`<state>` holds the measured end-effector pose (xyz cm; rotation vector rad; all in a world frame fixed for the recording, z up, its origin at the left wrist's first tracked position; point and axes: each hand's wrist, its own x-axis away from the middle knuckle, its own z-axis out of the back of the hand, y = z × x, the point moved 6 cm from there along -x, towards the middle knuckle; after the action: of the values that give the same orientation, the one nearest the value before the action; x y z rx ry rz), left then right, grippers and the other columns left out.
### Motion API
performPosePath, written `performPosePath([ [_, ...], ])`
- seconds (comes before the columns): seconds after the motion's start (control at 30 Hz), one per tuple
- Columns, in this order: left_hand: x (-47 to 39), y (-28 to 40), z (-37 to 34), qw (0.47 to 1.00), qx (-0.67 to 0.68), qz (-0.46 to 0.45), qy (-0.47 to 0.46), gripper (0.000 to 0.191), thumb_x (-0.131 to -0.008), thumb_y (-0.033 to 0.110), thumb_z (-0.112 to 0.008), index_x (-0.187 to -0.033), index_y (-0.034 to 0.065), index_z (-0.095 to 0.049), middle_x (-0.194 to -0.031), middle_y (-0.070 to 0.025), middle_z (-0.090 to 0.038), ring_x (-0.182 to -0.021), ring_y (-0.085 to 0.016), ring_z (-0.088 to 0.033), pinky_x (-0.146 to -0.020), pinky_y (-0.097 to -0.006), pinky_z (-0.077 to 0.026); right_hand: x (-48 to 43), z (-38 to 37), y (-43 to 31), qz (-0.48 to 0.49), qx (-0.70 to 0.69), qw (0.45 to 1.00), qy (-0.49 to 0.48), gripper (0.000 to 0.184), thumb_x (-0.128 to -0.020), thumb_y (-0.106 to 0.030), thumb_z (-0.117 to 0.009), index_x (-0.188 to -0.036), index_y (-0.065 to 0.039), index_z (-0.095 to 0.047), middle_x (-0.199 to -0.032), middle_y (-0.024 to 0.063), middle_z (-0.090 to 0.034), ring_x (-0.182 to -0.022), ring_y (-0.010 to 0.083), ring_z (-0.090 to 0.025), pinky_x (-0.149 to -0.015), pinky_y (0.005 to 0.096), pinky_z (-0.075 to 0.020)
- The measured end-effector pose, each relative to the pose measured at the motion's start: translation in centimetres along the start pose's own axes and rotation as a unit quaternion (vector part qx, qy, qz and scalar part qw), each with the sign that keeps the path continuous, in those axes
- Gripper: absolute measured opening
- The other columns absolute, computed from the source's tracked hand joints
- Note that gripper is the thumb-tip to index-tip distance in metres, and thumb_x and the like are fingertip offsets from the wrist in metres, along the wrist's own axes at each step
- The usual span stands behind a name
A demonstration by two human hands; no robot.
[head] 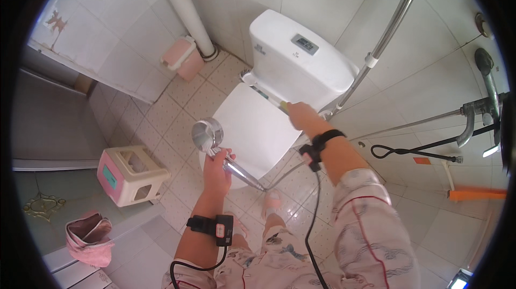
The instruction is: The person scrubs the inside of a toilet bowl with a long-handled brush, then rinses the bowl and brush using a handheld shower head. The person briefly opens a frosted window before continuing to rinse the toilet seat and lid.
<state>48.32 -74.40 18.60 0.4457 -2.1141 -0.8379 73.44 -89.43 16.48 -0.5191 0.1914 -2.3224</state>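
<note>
My left hand (216,170) grips the handle of a chrome shower head (207,134), whose round head is over the left edge of the closed white toilet lid (254,128). From the handle's lower end a metal hose (286,173) curves off to the right, passing behind my right forearm. My right hand (304,116) is closed around a slim tool, likely a brush, with a yellow-green handle (284,106). Its far end lies along the gap between the lid and the white toilet tank (302,53). What touches the bristle end is too small to tell.
A pink bin (185,58) stands by a white pipe (183,11). Left is a pink and cream plastic stool (133,174); a pink cloth (89,240) hangs below it. A metal pole (389,31) rises beside the tank. Shower fittings (477,113) project from the right wall.
</note>
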Motion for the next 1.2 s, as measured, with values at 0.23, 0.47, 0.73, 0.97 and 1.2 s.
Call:
performPosePath([
  [0.23, -0.5, -0.6, 1.4, 1.000, 0.022, 0.020, 0.009, 0.025, -0.086, 0.007, -0.050, -0.110, 0.0097, -0.042, -0.088, -0.0086, -0.053, -0.076, -0.018, -0.054, -0.065, -0.0298, -0.046, 13.2, 2.0, 8.2, -0.085, 0.071, 0.984, -0.141, 0.030, -0.083, -0.010, -0.043, -0.113, -0.006, -0.045, -0.083, 0.0202, -0.060, -0.075, 0.0377, -0.059, -0.066, 0.0478, -0.0465],
  [0.47, 0.7, -0.8, 1.1, 1.000, 0.023, -0.003, 0.012, 0.018, -0.083, 0.009, -0.054, -0.098, 0.0060, -0.046, -0.091, -0.0070, -0.053, -0.079, -0.016, -0.053, -0.071, -0.0297, -0.044, -0.2, -0.6, -0.3, -0.019, 0.053, 0.998, -0.033, 0.025, -0.088, -0.020, -0.037, -0.102, -0.006, -0.053, -0.083, 0.0176, -0.062, -0.078, 0.0347, -0.061, -0.067, 0.0459, -0.0488],
  [0.73, 1.3, -0.6, 0.4, 0.998, 0.060, 0.005, 0.001, 0.019, -0.082, 0.010, -0.055, -0.098, 0.0063, -0.046, -0.091, -0.0075, -0.053, -0.080, -0.018, -0.054, -0.072, -0.0297, -0.044, 13.8, -0.4, 8.5, -0.095, 0.141, 0.975, -0.144, 0.039, -0.086, -0.014, -0.042, -0.124, -0.013, -0.038, -0.078, 0.0171, -0.061, -0.069, 0.0364, -0.061, -0.060, 0.0465, -0.0480],
  [0.97, 1.7, -3.1, -4.4, 0.997, 0.043, 0.039, -0.045, 0.024, -0.083, 0.008, -0.054, -0.105, 0.0053, -0.043, -0.090, -0.0091, -0.054, -0.080, -0.019, -0.054, -0.069, -0.0293, -0.045, 21.9, 0.3, 9.5, -0.165, 0.092, 0.968, -0.167, 0.035, -0.086, -0.013, -0.042, -0.121, -0.011, -0.041, -0.084, 0.0181, -0.062, -0.080, 0.0359, -0.061, -0.068, 0.0464, -0.0481],
  [1.2, 3.7, -2.1, -9.3, 0.993, 0.042, -0.001, -0.110, 0.023, -0.082, 0.012, -0.057, -0.101, 0.0044, -0.045, -0.092, -0.0072, -0.053, -0.083, -0.016, -0.053, -0.069, -0.0285, -0.044, 13.1, -3.1, 6.0, -0.105, 0.033, 0.991, -0.076, 0.026, -0.087, -0.014, -0.039, -0.111, -0.008, -0.047, -0.084, 0.0183, -0.062, -0.080, 0.0362, -0.061, -0.068, 0.0458, -0.0489],
])
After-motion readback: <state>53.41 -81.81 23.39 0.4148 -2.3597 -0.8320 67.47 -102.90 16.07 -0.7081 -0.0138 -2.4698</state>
